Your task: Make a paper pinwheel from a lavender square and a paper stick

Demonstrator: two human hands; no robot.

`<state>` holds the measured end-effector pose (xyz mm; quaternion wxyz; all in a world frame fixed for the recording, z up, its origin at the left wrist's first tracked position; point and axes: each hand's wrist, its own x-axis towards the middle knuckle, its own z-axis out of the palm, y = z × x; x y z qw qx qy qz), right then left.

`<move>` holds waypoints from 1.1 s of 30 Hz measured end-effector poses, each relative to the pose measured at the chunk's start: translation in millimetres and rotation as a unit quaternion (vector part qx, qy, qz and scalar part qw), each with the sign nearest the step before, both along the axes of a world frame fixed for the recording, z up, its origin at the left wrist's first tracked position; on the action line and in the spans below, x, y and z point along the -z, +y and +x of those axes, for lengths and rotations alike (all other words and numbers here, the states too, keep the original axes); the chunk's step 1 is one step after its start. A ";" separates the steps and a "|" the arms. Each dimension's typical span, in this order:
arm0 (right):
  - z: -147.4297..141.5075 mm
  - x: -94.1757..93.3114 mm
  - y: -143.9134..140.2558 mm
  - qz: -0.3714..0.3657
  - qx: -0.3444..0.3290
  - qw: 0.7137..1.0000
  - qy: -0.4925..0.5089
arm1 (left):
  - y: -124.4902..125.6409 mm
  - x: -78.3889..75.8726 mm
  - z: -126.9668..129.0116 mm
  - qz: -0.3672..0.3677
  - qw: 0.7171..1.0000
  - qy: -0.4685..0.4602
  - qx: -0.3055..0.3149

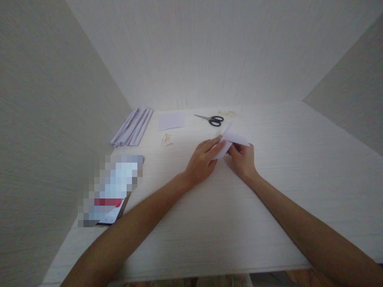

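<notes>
Between my two hands, a little above the table, is a folded piece of pale lilac paper [236, 138] with flaps that stand apart. My left hand [203, 159] is closed on its left part, thumb and fingers pressing the paper. Gripping the right part from below is my right hand [243, 157], its fingertips partly hidden behind the paper. Just beyond the hands lie scissors [215, 120] with black handles, their blades pointing left.
On the white table [185, 231], rolled paper tubes [131, 127] lie at the back left, beside a flat paper sheet [171, 120]. Small pale bits [166, 139] lie in front of it, more scraps [227, 113] behind the scissors. A blurred-out phone [116, 191] is left of my forearm. Walls enclose the table.
</notes>
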<state>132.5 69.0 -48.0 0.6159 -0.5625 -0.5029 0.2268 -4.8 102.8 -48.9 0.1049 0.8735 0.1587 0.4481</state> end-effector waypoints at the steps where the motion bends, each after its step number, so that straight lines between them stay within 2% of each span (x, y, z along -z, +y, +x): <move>1: 0.0 -0.4 -0.1 0.006 0.006 1.000 0.005 | -0.8 -1.1 -0.1 -0.013 1.000 0.001 0.007; 4: 0.5 -3.2 -1.6 0.033 0.037 0.998 -0.036 | -3.5 -6.1 -0.6 -0.081 0.996 -0.006 0.035; 8: 0.4 -6.5 -4.6 0.105 0.062 0.988 -0.092 | -4.4 -11.2 -0.9 -0.189 0.976 -0.080 0.071; 11: -1.5 -7.7 -7.4 0.157 0.076 0.977 -0.119 | -2.1 -11.2 0.5 -0.236 0.962 -0.134 0.012; 14: -3.7 -10.7 -10.9 0.180 0.073 0.962 -0.193 | 0.9 -10.5 1.9 -0.255 0.955 -0.140 -0.055; 18: -4.9 -15.0 -14.4 0.193 0.028 0.945 -0.263 | 3.1 -12.2 2.0 -0.272 0.952 -0.122 -0.074; 23: -4.4 -15.0 -14.7 0.198 0.021 0.942 -0.270 | 7.8 -11.8 1.9 -0.307 0.947 -0.087 -0.018; 28: -2.9 -14.4 -15.5 0.171 0.030 0.952 -0.252 | 14.8 -5.4 4.0 -0.392 0.913 -0.086 0.078; 33: -2.6 -14.8 -16.1 0.158 0.008 0.958 -0.237 | 16.0 -3.4 4.0 -0.419 0.900 -0.052 0.107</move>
